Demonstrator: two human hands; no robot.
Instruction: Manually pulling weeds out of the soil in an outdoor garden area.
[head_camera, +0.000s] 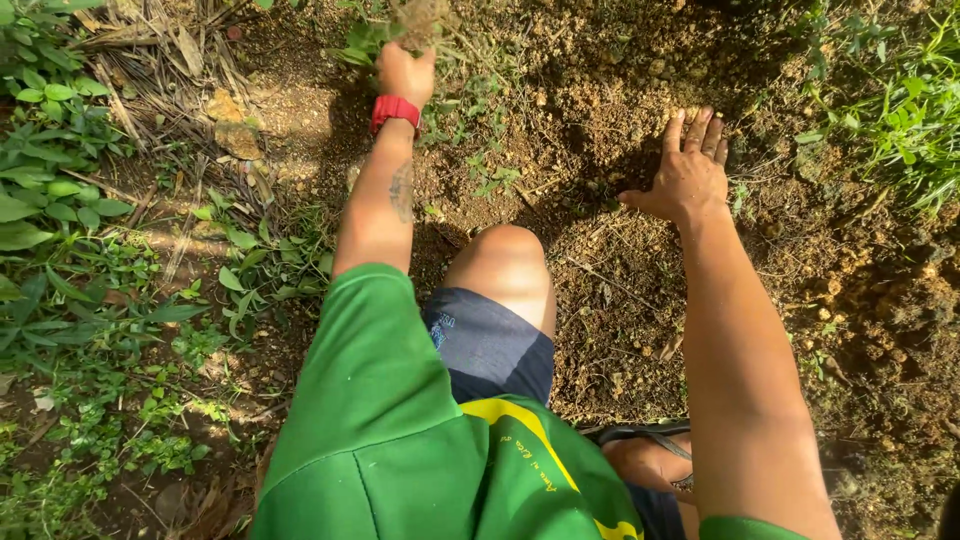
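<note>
Green shirt (380, 420) nearest; left hand (405, 72) clamped on uprooted weed (418, 20), right hand (688, 175) spread flat on soil (620, 270).

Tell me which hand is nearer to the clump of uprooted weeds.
Left. The left hand grips the weed clump, lifting it at the top of the view. The right hand lies apart, fingers spread on the bare soil.

Bare brown soil (620, 270) carries weeds (60, 200), dry leaves (235, 135) and small clods.

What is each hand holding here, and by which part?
Left hand grips a small uprooted green weed with a soil clump by its lower stem. Right hand holds nothing, spread on the soil.
</note>
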